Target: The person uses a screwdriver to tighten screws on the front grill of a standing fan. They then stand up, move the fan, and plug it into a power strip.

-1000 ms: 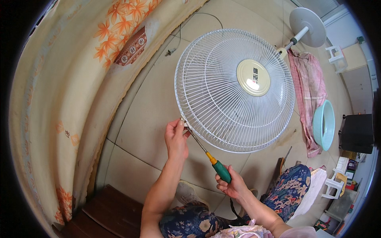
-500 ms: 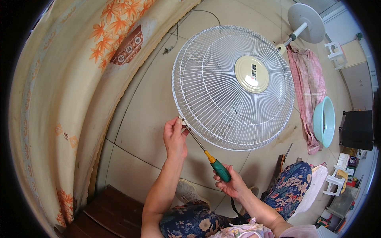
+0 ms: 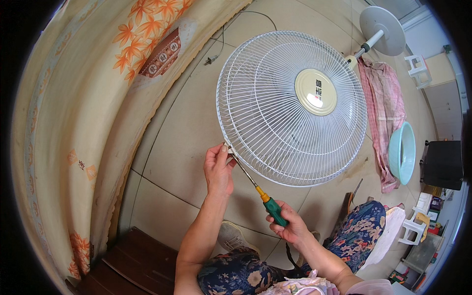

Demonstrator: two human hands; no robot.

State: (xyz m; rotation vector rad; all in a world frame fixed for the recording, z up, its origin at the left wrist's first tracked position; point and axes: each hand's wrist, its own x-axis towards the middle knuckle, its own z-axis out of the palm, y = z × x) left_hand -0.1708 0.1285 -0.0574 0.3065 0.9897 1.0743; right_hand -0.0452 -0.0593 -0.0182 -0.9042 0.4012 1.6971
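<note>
A fan with a white wire guard [image 3: 260, 88] and round cream centre cap [image 3: 314, 91] fills the middle of the head view. My left hand [image 3: 218, 169] pinches a small white clip [image 3: 230, 150] on the guard's lower-left rim. My right hand [image 3: 290, 224] grips a screwdriver's green handle [image 3: 273, 210]; its metal shaft reaches up to that clip, where the tip is too small to make out.
A floral curtain [image 3: 93, 123] runs down the left, above dark wood [image 3: 132, 263]. The fan's pole and round base [image 3: 391, 32] lie upper right. A pink cloth [image 3: 378, 98], blue basin [image 3: 400, 152], white stools [image 3: 414, 228] and black box [image 3: 440, 164] stand right. A cord [image 3: 221, 49] crosses the floor.
The whole view shifts slightly. Both hands keep their grips, and the screwdriver's handle has turned a little in my right hand.
</note>
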